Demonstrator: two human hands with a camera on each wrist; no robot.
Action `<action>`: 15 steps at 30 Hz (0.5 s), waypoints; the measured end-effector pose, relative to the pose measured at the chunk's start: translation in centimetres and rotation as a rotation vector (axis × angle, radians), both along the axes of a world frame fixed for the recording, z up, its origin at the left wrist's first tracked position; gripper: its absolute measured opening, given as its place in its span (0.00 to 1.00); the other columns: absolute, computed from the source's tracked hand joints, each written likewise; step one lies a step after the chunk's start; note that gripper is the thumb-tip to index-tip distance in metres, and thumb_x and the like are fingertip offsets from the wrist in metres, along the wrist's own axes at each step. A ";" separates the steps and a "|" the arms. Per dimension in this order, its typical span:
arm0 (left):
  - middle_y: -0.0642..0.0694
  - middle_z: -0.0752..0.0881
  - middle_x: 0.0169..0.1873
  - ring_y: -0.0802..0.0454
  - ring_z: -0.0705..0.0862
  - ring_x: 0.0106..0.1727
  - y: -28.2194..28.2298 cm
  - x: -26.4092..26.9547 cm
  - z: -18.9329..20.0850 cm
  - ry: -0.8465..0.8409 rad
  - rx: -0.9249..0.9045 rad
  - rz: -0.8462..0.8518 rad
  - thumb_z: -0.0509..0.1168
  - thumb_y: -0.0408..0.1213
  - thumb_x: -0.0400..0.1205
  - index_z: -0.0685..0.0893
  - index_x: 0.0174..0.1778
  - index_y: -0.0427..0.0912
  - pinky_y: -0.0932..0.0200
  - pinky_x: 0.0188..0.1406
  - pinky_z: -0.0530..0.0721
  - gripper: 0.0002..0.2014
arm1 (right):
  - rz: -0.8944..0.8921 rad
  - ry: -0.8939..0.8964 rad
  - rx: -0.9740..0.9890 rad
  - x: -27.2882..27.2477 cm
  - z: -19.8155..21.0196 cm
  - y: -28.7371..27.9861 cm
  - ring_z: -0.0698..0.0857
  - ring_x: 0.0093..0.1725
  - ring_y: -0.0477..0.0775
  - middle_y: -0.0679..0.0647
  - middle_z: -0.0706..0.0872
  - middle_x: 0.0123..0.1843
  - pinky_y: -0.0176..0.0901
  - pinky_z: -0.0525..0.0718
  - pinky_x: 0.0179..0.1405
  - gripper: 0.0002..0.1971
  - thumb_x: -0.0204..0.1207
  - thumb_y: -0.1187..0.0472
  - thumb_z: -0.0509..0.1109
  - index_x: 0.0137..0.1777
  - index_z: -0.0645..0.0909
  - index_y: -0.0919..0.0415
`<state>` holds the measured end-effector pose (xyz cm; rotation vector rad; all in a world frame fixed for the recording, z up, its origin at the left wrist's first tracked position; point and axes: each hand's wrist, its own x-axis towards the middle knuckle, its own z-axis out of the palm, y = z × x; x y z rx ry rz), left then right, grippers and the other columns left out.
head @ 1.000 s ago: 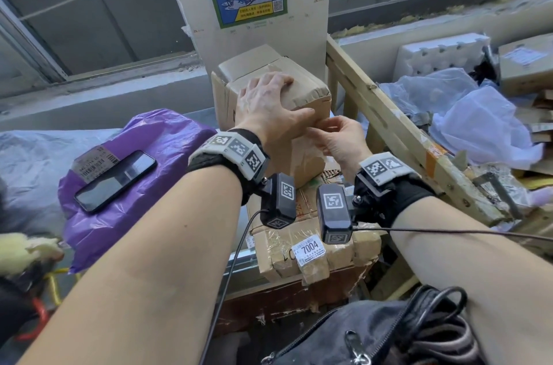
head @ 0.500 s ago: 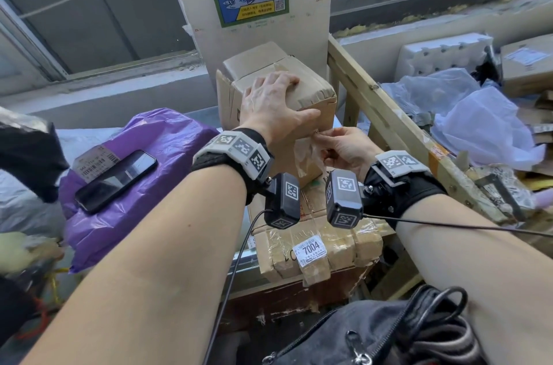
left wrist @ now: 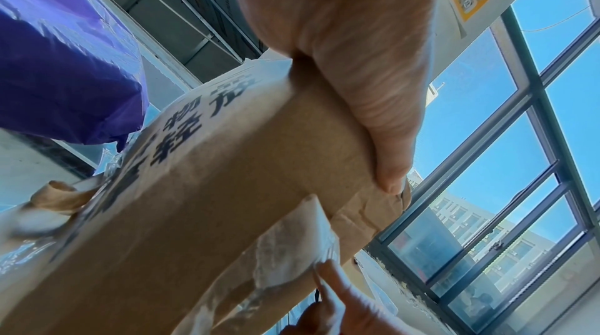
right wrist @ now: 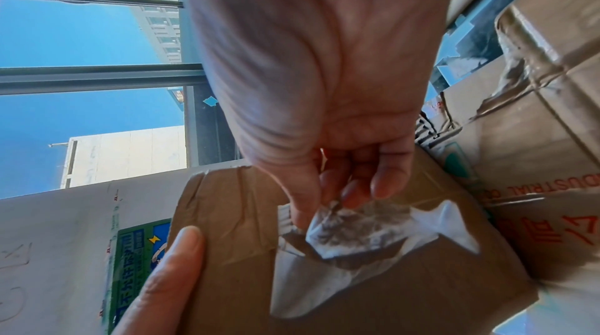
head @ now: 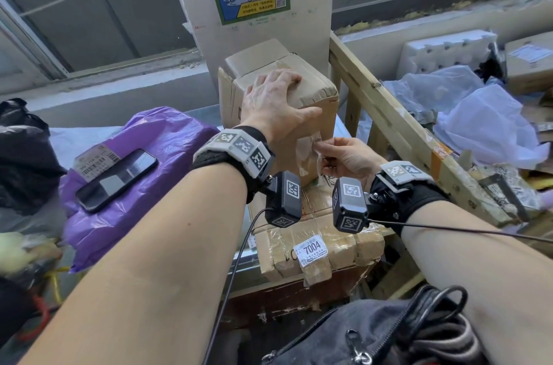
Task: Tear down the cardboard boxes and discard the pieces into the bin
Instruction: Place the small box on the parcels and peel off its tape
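Head view, box: the cardboard box (head: 317,122) stands upright on a taped carton (head: 323,248), long axis vertical, right by the white pillar (head: 305,23).
Left hand: the left hand (head: 275,107) sits on top, fingers spread over the top edge, thumb down the front face, pretty much clamping it.
Right hand: the right hand (head: 344,158) is lower on the front, pinching a peeling strip of clear tape (right wrist: 344,232).
Around: purple bag (head: 143,155) with a phone (head: 116,179) to the left, wooden frame (head: 398,128) to the right.
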<state>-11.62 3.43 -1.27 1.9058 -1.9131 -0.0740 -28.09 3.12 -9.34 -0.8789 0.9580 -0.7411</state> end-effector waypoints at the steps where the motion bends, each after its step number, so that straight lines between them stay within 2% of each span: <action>1: 0.55 0.74 0.71 0.51 0.68 0.71 0.0 0.0 0.0 0.002 0.001 0.000 0.67 0.64 0.72 0.72 0.72 0.57 0.49 0.72 0.60 0.33 | 0.002 -0.005 0.002 0.0 -0.2 0.0 0.80 0.26 0.48 0.52 0.81 0.26 0.38 0.84 0.27 0.08 0.76 0.67 0.71 0.37 0.77 0.61; 7: 0.55 0.74 0.71 0.50 0.68 0.71 -0.2 0.1 0.0 0.007 0.007 -0.001 0.67 0.65 0.72 0.72 0.72 0.57 0.49 0.72 0.61 0.33 | 0.030 0.012 0.009 -0.3 -0.6 0.0 0.82 0.32 0.52 0.55 0.82 0.30 0.42 0.85 0.34 0.07 0.75 0.64 0.72 0.38 0.78 0.62; 10: 0.56 0.74 0.71 0.51 0.68 0.71 -0.2 0.0 0.1 0.005 0.011 0.001 0.67 0.65 0.71 0.72 0.72 0.58 0.50 0.72 0.61 0.33 | 0.047 0.026 0.015 -0.5 -0.9 0.0 0.83 0.34 0.53 0.56 0.82 0.33 0.45 0.85 0.39 0.08 0.69 0.61 0.76 0.38 0.79 0.62; 13: 0.56 0.74 0.71 0.51 0.68 0.71 -0.1 0.0 0.1 0.007 0.009 0.002 0.67 0.65 0.71 0.72 0.71 0.58 0.50 0.72 0.61 0.33 | 0.030 -0.008 0.040 -0.4 -1.1 0.2 0.83 0.28 0.51 0.56 0.81 0.31 0.41 0.84 0.30 0.07 0.75 0.64 0.72 0.39 0.77 0.62; 15: 0.55 0.74 0.71 0.50 0.68 0.71 -0.1 0.0 0.1 0.013 0.011 0.003 0.67 0.65 0.71 0.72 0.71 0.58 0.50 0.72 0.61 0.33 | 0.028 -0.013 0.049 -0.5 -1.3 0.3 0.82 0.28 0.51 0.56 0.82 0.30 0.41 0.85 0.30 0.08 0.77 0.65 0.71 0.39 0.76 0.62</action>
